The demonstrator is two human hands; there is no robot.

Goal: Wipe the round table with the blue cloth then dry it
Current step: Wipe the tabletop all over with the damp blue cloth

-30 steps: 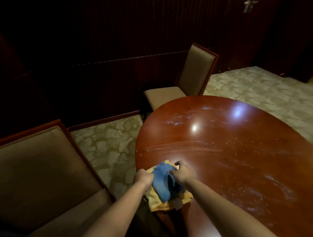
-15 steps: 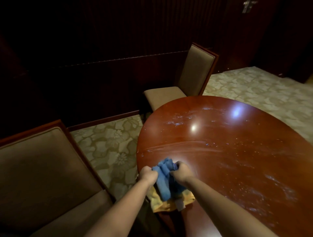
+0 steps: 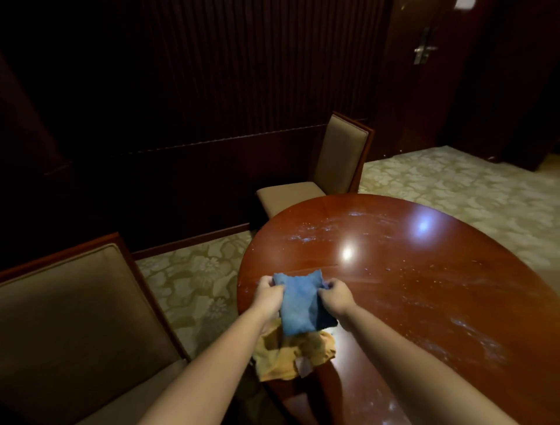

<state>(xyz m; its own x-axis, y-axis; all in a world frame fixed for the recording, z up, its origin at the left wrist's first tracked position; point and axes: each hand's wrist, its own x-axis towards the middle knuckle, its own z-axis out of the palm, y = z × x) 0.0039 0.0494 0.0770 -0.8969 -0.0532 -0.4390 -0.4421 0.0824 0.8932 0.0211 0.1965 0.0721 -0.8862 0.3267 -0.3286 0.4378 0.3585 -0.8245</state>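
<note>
Left hand [image 3: 268,293] and right hand [image 3: 335,295] pinching soft blue cloth [image 3: 298,303] taut above glossy round wooden table [image 3: 424,288], likely for wiping.

No legible text, label, brand, number or sign is present in the head view. The small pale tag [image 3: 304,366] on the yellow cloth [image 3: 291,355] at the near edge of the tabletop [image 3: 424,288] shows no readable print. The pale plate [image 3: 464,3] at the top of the far right door is cut off by the frame edge and is blank as far as can be seen.
</note>
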